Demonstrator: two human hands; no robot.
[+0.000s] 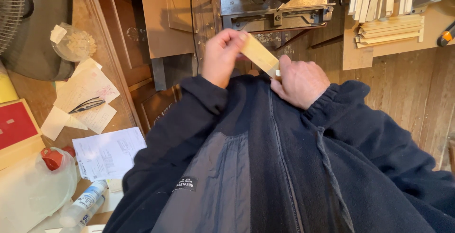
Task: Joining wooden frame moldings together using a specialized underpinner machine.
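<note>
The left hand (222, 57) pinched the upper end of 1 pale wooden strip (259, 54); the right hand (299, 82) gripped its lower end, held at chest level before the metal machine (275, 5). Such a light 2-point pinch risked the strip slipping and dropping.

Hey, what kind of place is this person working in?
Most likely a small woodworking shop. Both hands, left hand and right hand, hold a small wooden block before a metal machine, with a stack of cut wooden strips on the bench.
</note>
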